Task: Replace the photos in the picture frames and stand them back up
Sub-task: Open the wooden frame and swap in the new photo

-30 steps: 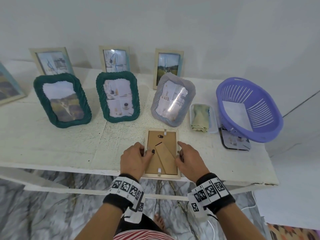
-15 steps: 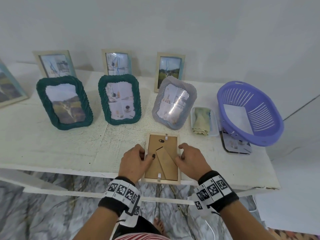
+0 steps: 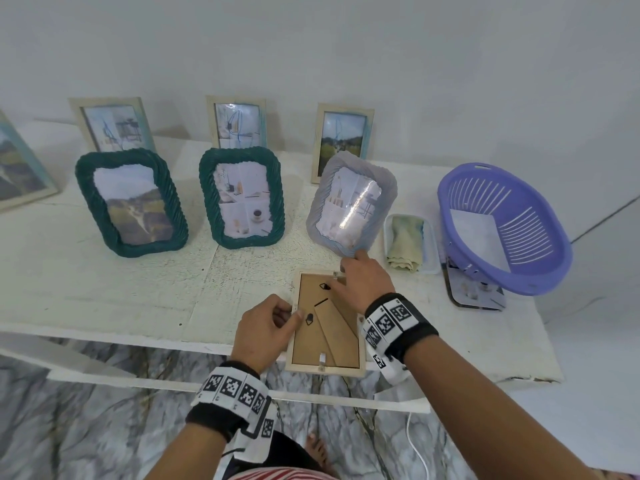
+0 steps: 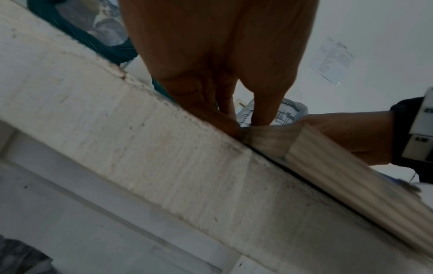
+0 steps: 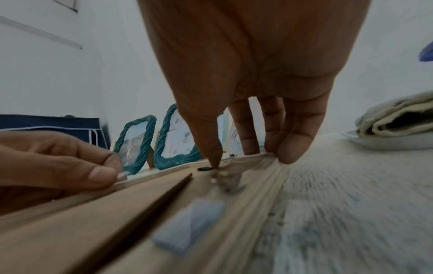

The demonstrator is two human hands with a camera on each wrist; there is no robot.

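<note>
Your pale wooden picture frame (image 3: 325,367) lies face down at the lower centre of the head view, on the near edge of the white painted tabletop (image 3: 138,292), its brown backing board with the folded stand facing up. Your left hand (image 3: 265,329) pinches the frame's left rail, thumb over the top and fingers curled beside it. Your right hand (image 3: 363,284) reaches to the frame's upper right corner, thumb tip pressing near a small black tab and fingers bent down over the outer edge. Just above it in the view stands a grey twisted-rim frame (image 3: 351,202), with two dark green twisted-rim frames (image 3: 242,197) to the left. At the right sit a folded cloth in a white tray (image 3: 407,242) and a purple plastic basket (image 3: 502,226).
</note>
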